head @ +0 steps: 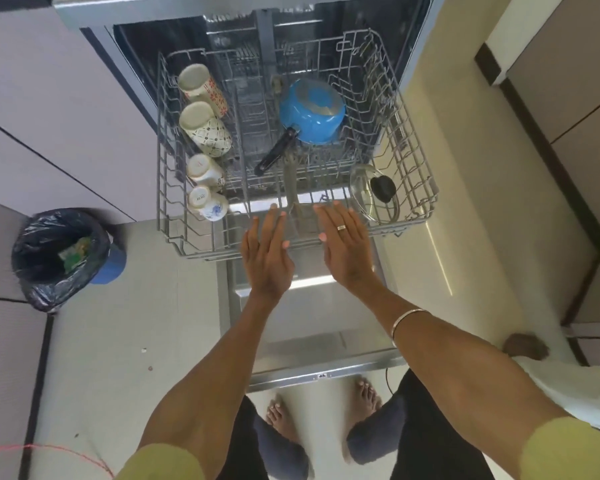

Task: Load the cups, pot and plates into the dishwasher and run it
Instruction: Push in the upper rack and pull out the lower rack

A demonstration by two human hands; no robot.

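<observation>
The dishwasher's wire rack is pulled out over the open door. Several patterned cups lie in a row along its left side. A blue pot with a black handle sits upside down in the middle. A glass lid with a black knob leans at the front right. My left hand and my right hand are flat with fingers spread, over the rack's front edge, holding nothing.
A blue bin lined with a black bag stands on the floor to the left. Grey cabinet fronts flank the dishwasher. My bare feet stand below the door's edge. A second person's foot shows at the right.
</observation>
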